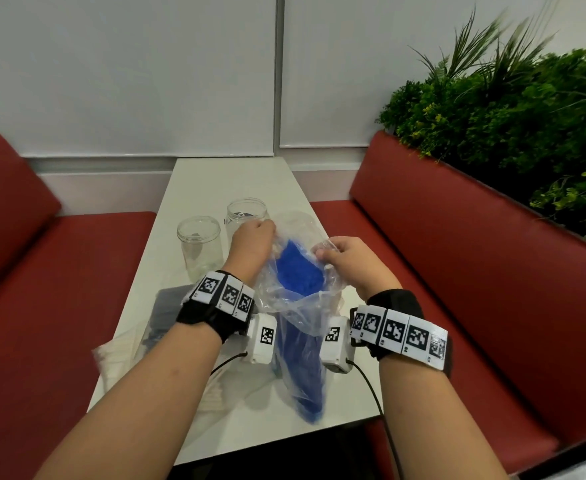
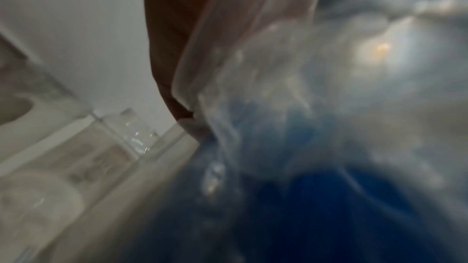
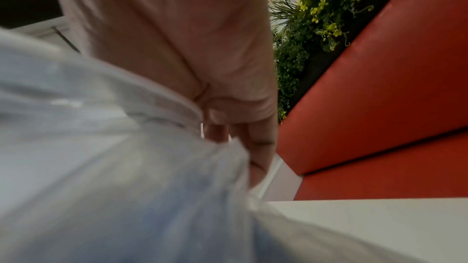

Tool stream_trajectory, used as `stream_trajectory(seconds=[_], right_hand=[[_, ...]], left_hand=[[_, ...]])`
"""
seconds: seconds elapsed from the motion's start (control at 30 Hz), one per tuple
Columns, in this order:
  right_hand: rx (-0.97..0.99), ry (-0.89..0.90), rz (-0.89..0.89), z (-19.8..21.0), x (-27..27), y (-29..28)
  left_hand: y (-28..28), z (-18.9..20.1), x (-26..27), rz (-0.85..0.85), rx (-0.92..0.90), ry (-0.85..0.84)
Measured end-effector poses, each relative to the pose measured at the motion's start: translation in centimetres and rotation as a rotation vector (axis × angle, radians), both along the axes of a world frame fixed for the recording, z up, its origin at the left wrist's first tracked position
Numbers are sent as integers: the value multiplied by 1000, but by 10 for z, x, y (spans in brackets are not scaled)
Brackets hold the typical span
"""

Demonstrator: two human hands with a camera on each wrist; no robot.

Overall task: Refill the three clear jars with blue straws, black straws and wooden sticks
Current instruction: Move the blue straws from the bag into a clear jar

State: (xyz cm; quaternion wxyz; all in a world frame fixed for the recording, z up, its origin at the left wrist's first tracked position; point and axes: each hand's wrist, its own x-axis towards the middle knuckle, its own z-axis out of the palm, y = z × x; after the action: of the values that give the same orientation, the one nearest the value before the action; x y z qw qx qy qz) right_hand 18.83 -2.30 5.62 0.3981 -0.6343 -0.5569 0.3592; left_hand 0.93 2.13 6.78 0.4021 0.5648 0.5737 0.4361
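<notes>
Barely begun, I'd say. On the tabletop (image 1: 194,174) two jars (image 1: 199,245) stand empty. The left hand (image 1: 251,239) and right hand (image 1: 348,259) each pinch the bag (image 1: 298,306) mouth, pulling it open; the blue straws (image 1: 296,268) are inside.

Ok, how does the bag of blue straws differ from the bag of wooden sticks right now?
The bag of blue straws is pulled open, left hand and right hand each pinching its mouth; the bag of wooden sticks lies untouched at the table's near left edge. One shows blue, the other pale. Both are clear plastic.
</notes>
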Motion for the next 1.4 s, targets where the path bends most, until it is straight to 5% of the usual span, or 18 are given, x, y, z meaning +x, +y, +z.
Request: stream_trajectory(seconds=[0.2,0.37,0.5,0.67,0.83,0.97,1.13,1.2,1.4], right_hand=[[34,260,-164,-20,-2,8],[53,88,-239,-37,0,8],[-38,-102,-144,-29,8,1],[-265,68,3,-3,16,-13],[-305,75,21,-3,30,-11],[-267,37,-136,-17,38,0],[-190,355,-304,-43,36,5],[-135,431,-358,-48,31,8],[-74,344,-247,-43,16,6]], left_hand=[[-3,-15,-9,-116,-407,-463],[-14,-37,-20,-269,-689,-759],[-9,-45,-19,-108,-551,-790],[-10,-47,-7,18,-392,-945],[-17,-46,-3,-42,-387,-1235],[-18,-42,-7,5,-437,-1092],[-25,-38,-13,-52,-346,-460],[-29,-29,-13,-127,-345,-330],[-34,-16,0,-350,-445,-454]])
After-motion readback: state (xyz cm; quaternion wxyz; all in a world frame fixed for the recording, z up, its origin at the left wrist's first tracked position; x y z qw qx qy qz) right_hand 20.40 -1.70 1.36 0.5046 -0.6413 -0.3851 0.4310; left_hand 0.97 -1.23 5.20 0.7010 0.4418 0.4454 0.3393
